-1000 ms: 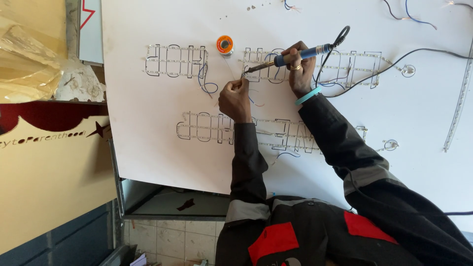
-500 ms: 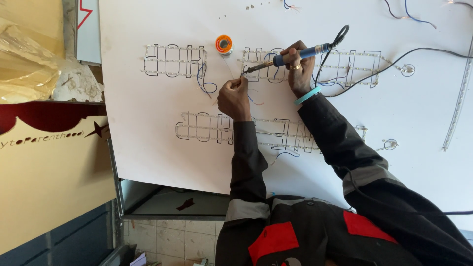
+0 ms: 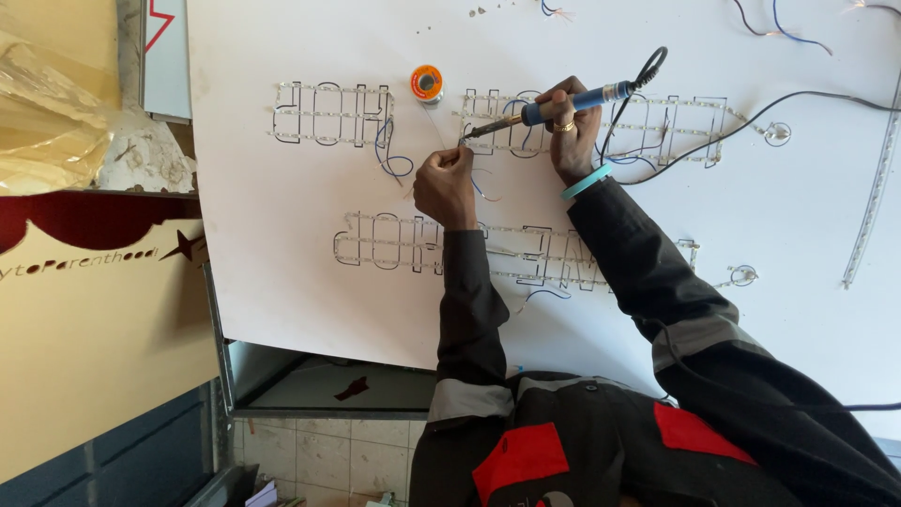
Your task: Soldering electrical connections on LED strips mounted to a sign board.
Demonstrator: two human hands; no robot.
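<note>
Head view: nearest, dark sleeves are seen reaching onto a white board (image 3: 282, 272) set with outlined letters of small lights. The left hand (image 3: 445, 184) is pinched shut on something too thin to be made out. The right hand (image 3: 569, 133) is closed around a blue-handled soldering iron (image 3: 544, 111), tip beside the left fingers. Farther off, an orange solder spool (image 3: 427, 83) lies. The cable is cut off at right.

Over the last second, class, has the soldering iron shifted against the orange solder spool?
No. The soldering iron in the right hand keeps its tip right of the orange solder spool, beside the left hand, same gap throughout.
</note>
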